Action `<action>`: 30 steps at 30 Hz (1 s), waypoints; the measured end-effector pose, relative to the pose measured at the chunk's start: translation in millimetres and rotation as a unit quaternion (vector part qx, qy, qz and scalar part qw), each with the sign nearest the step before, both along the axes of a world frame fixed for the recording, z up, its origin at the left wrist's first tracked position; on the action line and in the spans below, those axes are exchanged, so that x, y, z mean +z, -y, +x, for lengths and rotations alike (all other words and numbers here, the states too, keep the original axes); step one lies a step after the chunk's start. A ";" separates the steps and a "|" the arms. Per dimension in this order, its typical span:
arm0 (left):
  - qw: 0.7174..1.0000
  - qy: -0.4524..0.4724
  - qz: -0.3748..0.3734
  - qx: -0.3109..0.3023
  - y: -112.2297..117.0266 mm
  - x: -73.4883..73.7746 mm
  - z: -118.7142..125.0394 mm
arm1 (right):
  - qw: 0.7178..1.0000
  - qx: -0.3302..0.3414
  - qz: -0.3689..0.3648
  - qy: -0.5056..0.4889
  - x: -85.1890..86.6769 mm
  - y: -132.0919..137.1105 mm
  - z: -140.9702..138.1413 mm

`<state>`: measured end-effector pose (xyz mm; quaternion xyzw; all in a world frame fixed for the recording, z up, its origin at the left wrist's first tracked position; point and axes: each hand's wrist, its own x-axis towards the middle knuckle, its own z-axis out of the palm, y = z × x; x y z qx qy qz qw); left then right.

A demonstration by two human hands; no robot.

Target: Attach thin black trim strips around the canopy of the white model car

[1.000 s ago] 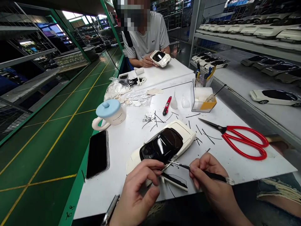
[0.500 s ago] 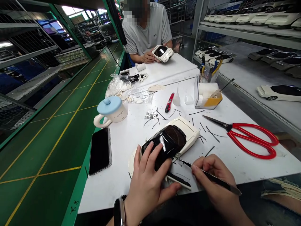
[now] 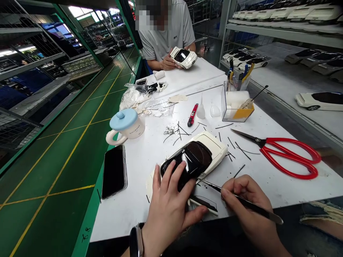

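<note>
- White model car with a glossy black canopy lies on the tabletop, directly between the person's hands.
- White tabletop carries everything listed here.
- Left hand is spread over the canopy, fingers pressing down and holding the car in place.
- Right hand is closed in a pinch around a slim black-handled metal pick, its tip just beside the canopy.
- Black smartphone lies left of the car, with a white mug with a pale blue lid beyond it.
- Red-handled steel scissors lie right of the car.
- Narrow white strip with black edging lies just below the car.
- Thin black plastic slivers are scattered around the car.
</note>
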<state>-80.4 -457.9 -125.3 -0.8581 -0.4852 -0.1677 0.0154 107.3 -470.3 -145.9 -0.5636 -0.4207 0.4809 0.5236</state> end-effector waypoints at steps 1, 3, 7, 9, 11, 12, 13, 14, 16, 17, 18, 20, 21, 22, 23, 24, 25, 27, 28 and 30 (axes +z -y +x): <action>1.000 -0.001 -0.001 -0.001 -0.1 0.1 0.2 | 1.000 -0.004 -0.017 -0.014 2.3 1.2 -1.1; 1.000 -0.001 -0.003 -0.002 -0.2 0.1 0.5 | 0.998 -0.005 -0.052 -0.029 6.7 2.8 -3.9; 1.000 -0.003 -0.008 -0.004 -0.7 -0.6 0.4 | 0.997 0.006 -0.074 -0.017 10.5 2.6 -8.2; 1.000 -0.001 -0.010 -0.006 -0.5 -0.8 -0.1 | 0.997 0.008 -0.072 -0.009 10.3 1.7 -9.0; 1.000 0.001 -0.010 -0.007 0.0 -0.6 -0.9 | 0.997 0.007 -0.072 -0.005 9.8 1.2 -9.4; 1.000 0.002 -0.010 -0.009 0.3 -0.5 -1.3 | 0.997 0.007 -0.072 -0.002 9.5 1.0 -9.4; 1.000 0.002 -0.010 -0.010 0.5 -0.3 -1.8 | 0.997 0.007 -0.072 0.000 9.2 0.9 -9.4; 1.000 0.003 -0.009 -0.010 0.6 -0.2 -2.2 | 0.997 0.009 -0.072 0.003 8.5 0.8 -9.2; 1.000 0.007 -0.009 -0.011 0.6 -0.2 -2.9 | 0.997 0.012 -0.068 0.017 6.0 0.4 -8.0; 1.000 0.011 -0.010 -0.012 0.4 -0.3 -3.2 | 0.998 0.017 -0.060 0.028 4.3 0.0 -6.9; 1.000 0.016 -0.012 -0.014 0.3 -0.5 -3.4 | 0.998 0.026 -0.046 0.042 2.6 -0.5 -5.6; 0.999 0.032 -0.016 -0.018 0.3 -0.7 -3.9 | 0.996 0.048 -0.020 0.075 0.3 -2.5 -2.5; 0.999 0.042 -0.018 -0.020 0.5 -0.7 -4.0 | 0.994 0.060 -0.015 0.092 0.4 -4.1 -1.0; 0.998 0.051 -0.020 -0.022 0.8 -0.7 -4.2 | 0.991 0.075 -0.016 0.109 1.8 -6.2 0.3; 0.998 0.059 -0.019 -0.025 1.2 -0.7 -4.4 | 0.988 0.090 -0.023 0.126 4.4 -8.9 1.4; 0.997 0.065 -0.018 -0.028 1.6 -0.6 -4.5 | 0.983 0.107 -0.031 0.147 8.3 -12.3 2.3; 0.997 0.069 -0.015 -0.031 1.9 -0.6 -4.6 | 0.977 0.128 -0.034 0.168 13.1 -16.2 2.9; 0.997 0.073 -0.011 -0.035 2.3 -0.6 -4.6 | 0.962 0.178 -0.025 0.205 24.7 -25.5 3.6; 0.997 0.074 -0.008 -0.035 2.4 -0.6 -4.6 | 0.955 0.202 -0.017 0.218 31.0 -30.6 3.6; 0.997 0.076 -0.003 -0.034 2.0 -0.8 -4.5 | 0.940 0.242 0.001 0.241 43.3 -40.3 3.1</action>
